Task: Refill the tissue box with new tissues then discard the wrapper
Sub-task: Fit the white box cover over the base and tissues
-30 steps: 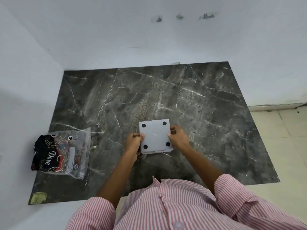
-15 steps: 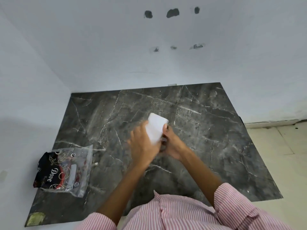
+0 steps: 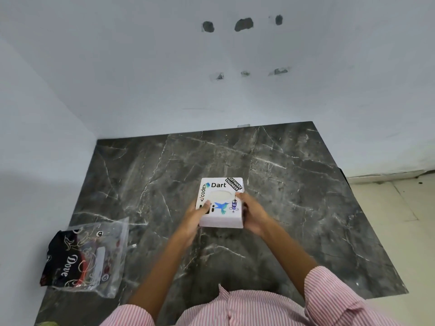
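A white square tissue box (image 3: pixel 221 196) with stickers on its top sits upright near the middle of the dark marble table (image 3: pixel 294 189). Its oval opening faces up and shows pale tissue inside. My left hand (image 3: pixel 196 218) holds the box's left near side, thumb on the top. My right hand (image 3: pixel 253 214) grips its right side, thumb near the opening. A clear plastic wrapper (image 3: pixel 94 255) with black and red printing lies flat at the table's left near edge, apart from both hands.
White walls close the table at the back and on the left. Pale floor tiles (image 3: pixel 400 220) lie beyond the table's right edge. A small greenish object (image 3: pixel 47 323) shows at the table's near left corner.
The box was bottom-up, showing its black feet. Both hands have turned it over, and now its stickered top faces up. The wrapper has not moved.
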